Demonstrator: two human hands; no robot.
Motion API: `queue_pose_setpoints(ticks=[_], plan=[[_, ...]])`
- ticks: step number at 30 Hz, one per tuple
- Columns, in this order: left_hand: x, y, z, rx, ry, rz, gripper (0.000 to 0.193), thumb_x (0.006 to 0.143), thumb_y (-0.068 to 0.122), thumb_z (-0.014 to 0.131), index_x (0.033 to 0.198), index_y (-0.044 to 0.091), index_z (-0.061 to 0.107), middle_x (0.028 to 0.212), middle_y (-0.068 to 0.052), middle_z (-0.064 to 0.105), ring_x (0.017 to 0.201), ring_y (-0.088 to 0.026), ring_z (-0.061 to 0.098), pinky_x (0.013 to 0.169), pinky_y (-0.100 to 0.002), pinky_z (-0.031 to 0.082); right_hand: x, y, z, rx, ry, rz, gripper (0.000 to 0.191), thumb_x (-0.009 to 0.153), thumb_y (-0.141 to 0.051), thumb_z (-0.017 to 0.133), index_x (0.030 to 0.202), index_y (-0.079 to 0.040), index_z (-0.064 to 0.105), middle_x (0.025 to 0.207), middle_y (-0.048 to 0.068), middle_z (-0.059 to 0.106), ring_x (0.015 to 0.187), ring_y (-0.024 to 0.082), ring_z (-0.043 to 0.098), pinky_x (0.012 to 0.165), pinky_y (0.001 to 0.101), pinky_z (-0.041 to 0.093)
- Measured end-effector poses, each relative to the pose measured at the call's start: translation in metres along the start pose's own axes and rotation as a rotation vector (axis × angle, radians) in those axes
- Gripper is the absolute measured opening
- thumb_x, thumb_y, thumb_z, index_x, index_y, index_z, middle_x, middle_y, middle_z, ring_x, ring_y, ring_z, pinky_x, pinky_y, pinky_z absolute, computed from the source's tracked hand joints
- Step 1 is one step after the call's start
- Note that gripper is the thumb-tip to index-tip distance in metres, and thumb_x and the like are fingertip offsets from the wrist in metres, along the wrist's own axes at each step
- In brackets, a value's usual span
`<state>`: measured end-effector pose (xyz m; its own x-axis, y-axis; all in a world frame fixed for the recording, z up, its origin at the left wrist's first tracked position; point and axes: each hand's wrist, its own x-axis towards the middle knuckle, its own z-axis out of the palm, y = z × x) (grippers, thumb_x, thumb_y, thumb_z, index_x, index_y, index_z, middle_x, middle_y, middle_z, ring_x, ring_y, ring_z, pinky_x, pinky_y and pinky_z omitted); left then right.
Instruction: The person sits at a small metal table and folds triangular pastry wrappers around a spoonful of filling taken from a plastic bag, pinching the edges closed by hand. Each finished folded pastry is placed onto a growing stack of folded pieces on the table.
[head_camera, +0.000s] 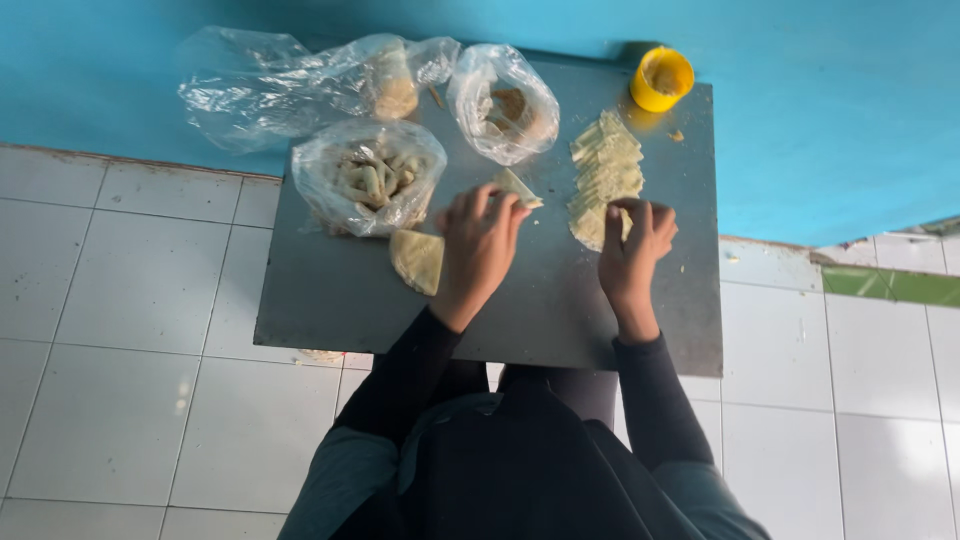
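On a low grey board (330, 300) my left hand (478, 245) holds a folded pale dough triangle (518, 186) at its fingertips. My right hand (634, 250) pinches the near end of a row of pale dough strips (603, 165) laid along the board. A flat dough wrapper (418, 260) lies just left of my left hand. A clear plastic bag with folded pieces (368, 178) sits at the board's left. Another clear bag with brownish filling (503, 102) stands behind my left hand.
A yellow cup (660, 78) stands at the board's far right corner. A crumpled clear bag (290, 85) lies on the blue floor behind the board. White tiles surround the board; my knees in dark clothing are under its near edge.
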<state>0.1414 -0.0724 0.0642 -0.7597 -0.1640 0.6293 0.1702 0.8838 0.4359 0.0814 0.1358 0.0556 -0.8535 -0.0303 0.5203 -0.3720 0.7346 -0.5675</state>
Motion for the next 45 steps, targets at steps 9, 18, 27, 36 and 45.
queue_pose_setpoints(ticks=[9, 18, 27, 36, 45], plan=[[0.043, -0.086, -0.082, 0.283, 0.029, -0.196, 0.053, 0.08, 0.051, 0.077, 0.121, 0.018, 0.067, 0.131, -0.01, 0.056, 0.121, -0.034, 0.046, 0.086, -0.052, 0.029, 0.008, -0.051, 0.021, 0.153, -0.133, -0.209, 0.011, 0.102, -0.012, 0.068, 0.112, -0.008, 0.068, 0.112, 0.013, 0.059, 0.11, 0.032, 0.052, 0.098, 0.0438, 0.041], [0.006, -0.164, -0.125, 0.014, -0.046, -0.755, 0.053, 0.092, 0.022, 0.078, 0.134, 0.004, 0.051, 0.093, -0.011, 0.067, 0.081, -0.025, 0.068, 0.074, -0.039, 0.051, 0.058, -0.153, 0.143, 0.726, -0.655, -0.042, 0.052, 0.095, -0.015, 0.073, 0.137, -0.001, 0.045, 0.095, 0.016, 0.072, 0.076, 0.013, 0.068, 0.063, 0.0277, 0.055], [0.05, -0.152, -0.144, -0.607, 0.078, -0.728, 0.05, 0.099, 0.008, 0.06, 0.146, 0.004, 0.044, 0.095, -0.005, 0.059, 0.073, -0.016, 0.064, 0.064, -0.034, 0.052, 0.094, -0.141, 0.124, 0.917, -0.664, 0.099, 0.044, 0.1, -0.006, 0.068, 0.139, -0.003, 0.048, 0.097, 0.008, 0.068, 0.083, 0.01, 0.064, 0.069, 0.0266, 0.055], [0.036, -0.033, -0.064, -0.161, 0.031, -0.128, 0.029, 0.097, 0.01, 0.075, 0.124, 0.008, 0.063, 0.11, -0.011, 0.065, 0.104, -0.032, 0.065, 0.089, -0.046, 0.051, 0.085, 0.006, -0.014, 0.368, -0.321, 0.029, 0.022, 0.096, -0.003, 0.075, 0.117, -0.003, 0.068, 0.109, 0.006, 0.073, 0.095, 0.014, 0.069, 0.084, 0.0292, 0.056], [0.035, 0.04, 0.102, -0.237, -0.34, 0.016, 0.026, 0.08, 0.014, 0.081, 0.103, 0.012, 0.069, 0.099, -0.006, 0.065, 0.097, -0.03, 0.065, 0.082, -0.046, 0.046, 0.036, 0.052, -0.029, 0.167, -0.412, -0.025, 0.035, 0.075, -0.006, 0.083, 0.107, 0.0, 0.069, 0.103, 0.014, 0.069, 0.089, 0.026, 0.071, 0.076, 0.0358, 0.057]])
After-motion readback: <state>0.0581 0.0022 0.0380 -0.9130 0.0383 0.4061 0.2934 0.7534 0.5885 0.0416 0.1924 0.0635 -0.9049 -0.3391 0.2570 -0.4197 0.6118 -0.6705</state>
